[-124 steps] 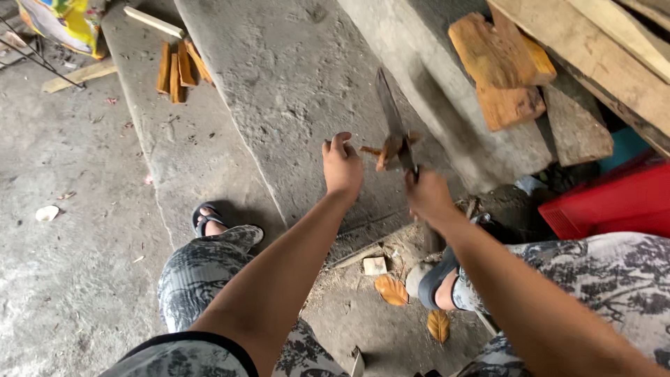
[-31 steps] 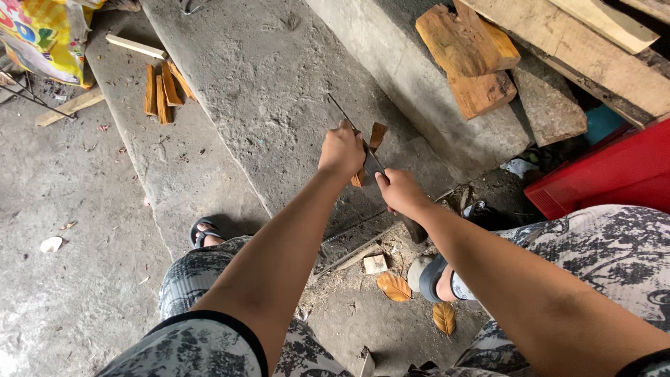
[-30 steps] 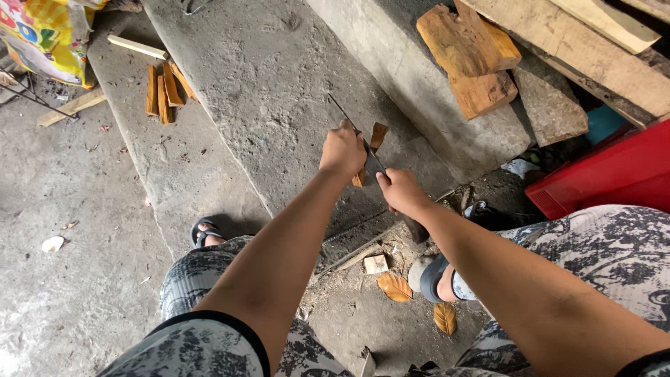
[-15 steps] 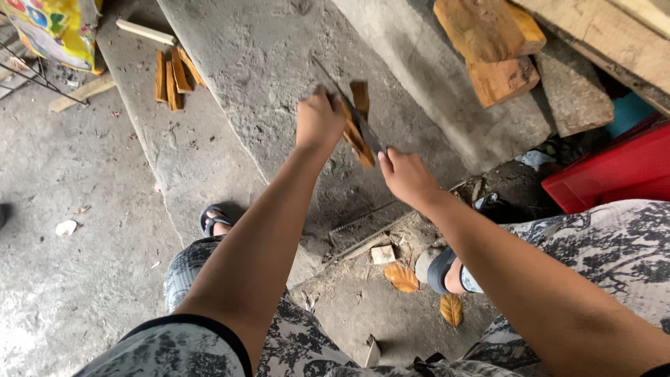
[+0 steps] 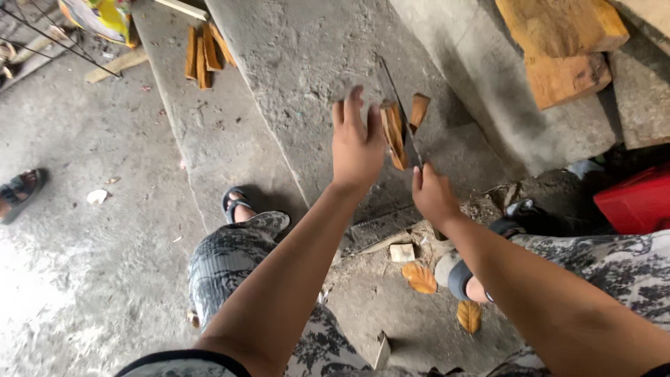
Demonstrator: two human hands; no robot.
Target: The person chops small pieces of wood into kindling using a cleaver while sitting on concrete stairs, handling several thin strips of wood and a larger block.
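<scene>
Head view, centre of frame: the left hand (image 5: 357, 143) is raised with fingers spread, gripping nothing, just beside the split orange-brown wood piece (image 5: 395, 132). The right hand (image 5: 434, 195) is closed around the handle of a long dark-bladed knife (image 5: 398, 112), whose blade sits in the cleft of the wood. Both hang over the grey concrete step (image 5: 307, 63). Upper left: a small stack of orange wood sticks (image 5: 202, 52) lies on the lower step. Upper right: rough orange wood blocks (image 5: 558, 49). Right edge: a red plastic crate (image 5: 638, 202). Lower centre: two dry orange leaves (image 5: 421, 277) on the floor.
</scene>
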